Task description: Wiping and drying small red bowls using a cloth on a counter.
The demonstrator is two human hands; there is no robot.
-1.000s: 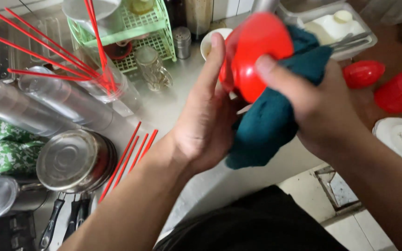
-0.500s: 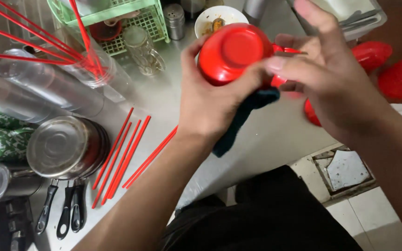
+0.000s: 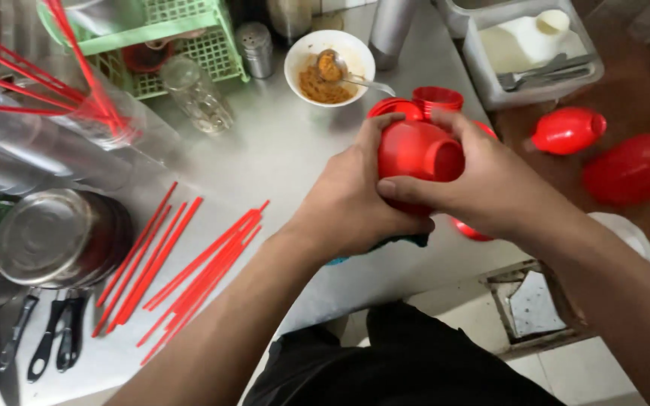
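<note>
While upturned red bowl [image 3: 419, 154] sits between them, left hand [image 3: 351, 207], right hand [image 3: 483, 180] fingers wrapped round it.

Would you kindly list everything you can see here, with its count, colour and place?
Bowl: one, red, upside down, gripped by both hands.
Cloth: one, dark, under the left hand, mostly hidden.
Red bowls: a few, stacked behind the hands.
Dish: one, white, brown paste and a spoon inside, top centre.
Chopsticks: many, red, loose on the steel counter.
Basket: one, green, top left.
Shaker: one, metal, beside the basket.
Metal pots: stacked, left edge.
Tray: one, grey, top right.
Red containers: two, right.
Left hand: cups the bowl.
Right hand: grips it from the right.
</note>
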